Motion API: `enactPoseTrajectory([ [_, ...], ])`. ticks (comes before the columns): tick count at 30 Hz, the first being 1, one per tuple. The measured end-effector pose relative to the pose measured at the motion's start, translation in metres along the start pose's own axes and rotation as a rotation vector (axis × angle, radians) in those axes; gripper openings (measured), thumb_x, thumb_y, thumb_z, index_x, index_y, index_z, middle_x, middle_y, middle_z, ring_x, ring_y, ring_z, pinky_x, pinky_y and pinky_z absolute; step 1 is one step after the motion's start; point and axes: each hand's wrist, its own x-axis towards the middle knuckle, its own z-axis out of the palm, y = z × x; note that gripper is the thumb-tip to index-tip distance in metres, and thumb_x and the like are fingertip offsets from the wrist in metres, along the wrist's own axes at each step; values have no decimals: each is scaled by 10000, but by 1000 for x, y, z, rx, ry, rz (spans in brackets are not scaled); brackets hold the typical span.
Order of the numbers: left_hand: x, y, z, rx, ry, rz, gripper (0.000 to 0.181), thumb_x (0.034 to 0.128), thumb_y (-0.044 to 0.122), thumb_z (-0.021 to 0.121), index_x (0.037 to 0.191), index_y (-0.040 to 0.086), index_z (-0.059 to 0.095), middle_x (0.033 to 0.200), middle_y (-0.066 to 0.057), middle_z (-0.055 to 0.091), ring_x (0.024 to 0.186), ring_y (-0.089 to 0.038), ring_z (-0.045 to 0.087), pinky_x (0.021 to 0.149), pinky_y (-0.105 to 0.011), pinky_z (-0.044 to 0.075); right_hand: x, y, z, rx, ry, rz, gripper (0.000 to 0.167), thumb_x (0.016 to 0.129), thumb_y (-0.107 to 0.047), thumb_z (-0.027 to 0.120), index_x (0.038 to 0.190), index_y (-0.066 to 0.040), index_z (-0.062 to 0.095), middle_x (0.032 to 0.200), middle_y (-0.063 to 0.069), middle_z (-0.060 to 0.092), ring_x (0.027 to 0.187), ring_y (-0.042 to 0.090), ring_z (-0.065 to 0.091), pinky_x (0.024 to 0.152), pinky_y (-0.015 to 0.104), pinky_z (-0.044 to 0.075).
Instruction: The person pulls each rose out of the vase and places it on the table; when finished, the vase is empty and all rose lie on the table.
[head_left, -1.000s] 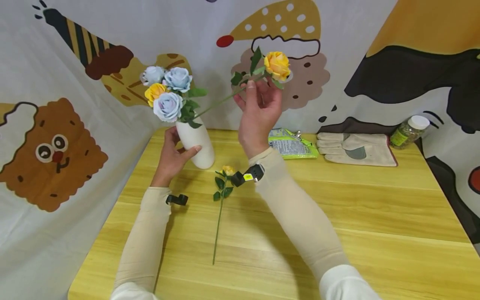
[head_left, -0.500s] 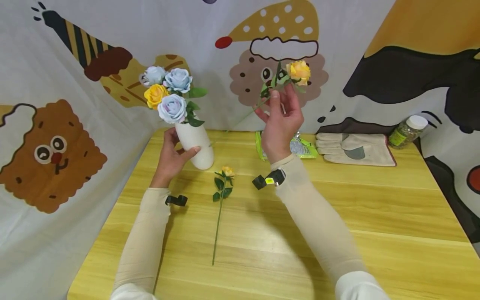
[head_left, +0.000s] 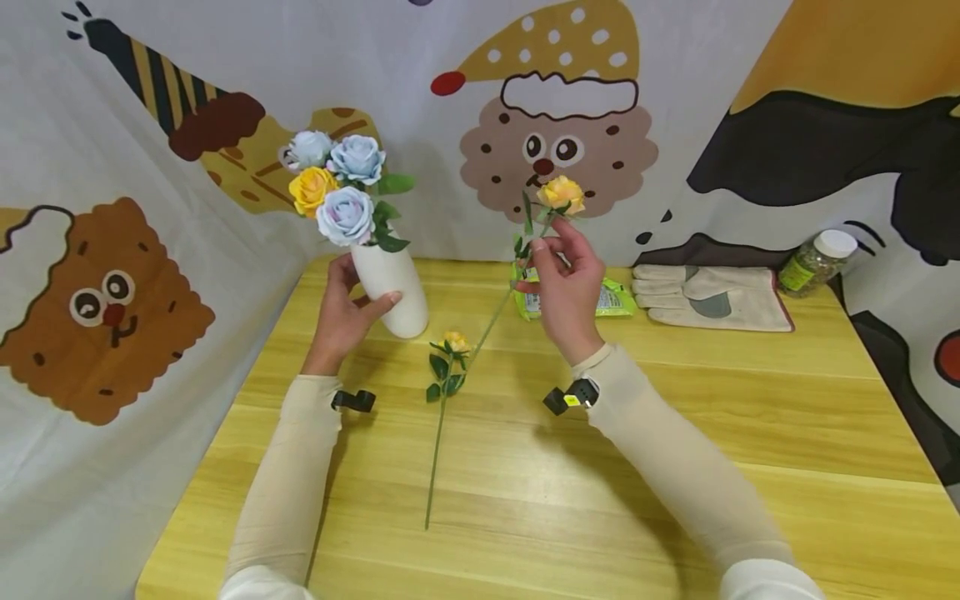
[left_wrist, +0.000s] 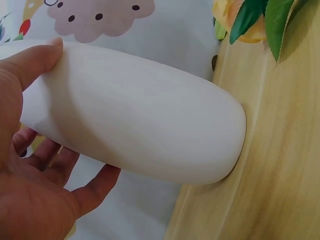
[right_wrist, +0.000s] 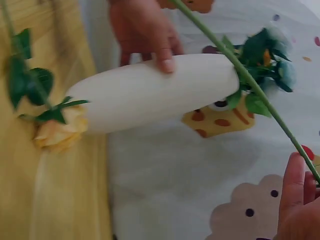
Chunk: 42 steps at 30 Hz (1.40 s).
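Observation:
My left hand [head_left: 339, 321] grips a white vase [head_left: 392, 287] that stands on the table, thumb on its near side. In the vase are several pale blue roses [head_left: 346, 216] and a yellow one [head_left: 312, 192]. Right of it, my right hand [head_left: 570, 287] pinches the stem of a yellow rose [head_left: 561, 195] below the bloom, and the stem [right_wrist: 260, 92] slants down to the left. Another yellow rose [head_left: 455, 342] lies on the table in front of the vase, its stem towards me. The left wrist view shows my fingers [left_wrist: 97, 187] round the vase [left_wrist: 150, 115].
Along the back of the table [head_left: 525, 475] are a green packet [head_left: 615, 300], a pale work glove [head_left: 712, 297] and a jar with a white lid [head_left: 817, 263]. A printed cloth [head_left: 435, 167] hangs behind the table.
My right hand has drawn the yellow rose away from the vase to the right, then lowered it, with the stem now pointing down-left. The left hand and vase have barely moved.

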Motion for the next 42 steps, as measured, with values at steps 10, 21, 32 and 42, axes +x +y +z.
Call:
enactPoseTrajectory([
  [10,-4,2,2,-1,16,0,851,906,185,859,1575,123,338,1554,-130,450,1426,-311,475,1151,-602,476,-25,20,-19,-126,-135,170,460,1014,-39,685,1457,-5,567,1025,32,672,701,116,698,586,342,649],
  [21,-4,2,3,16,3,0,863,920,157,841,1582,99,290,1547,-140,432,1414,-306,464,1157,-603,465,-49,44,-33,-263,-284,361,503,996,-68,725,1466,-6,559,1067,122,705,667,164,750,668,411,668],
  [32,-4,2,3,26,-1,0,869,929,157,832,1591,108,273,1549,-138,424,1411,-305,459,1154,-605,467,-70,62,-37,-373,-372,522,445,996,-62,717,1410,9,571,1132,201,683,677,211,752,667,420,667],
  [42,-3,1,3,10,-3,11,861,930,140,827,1586,93,272,1551,-158,419,1412,-323,457,1152,-624,461,-78,72,-33,-353,-440,685,377,983,7,699,1330,69,566,1175,239,643,711,225,732,722,399,671],
])
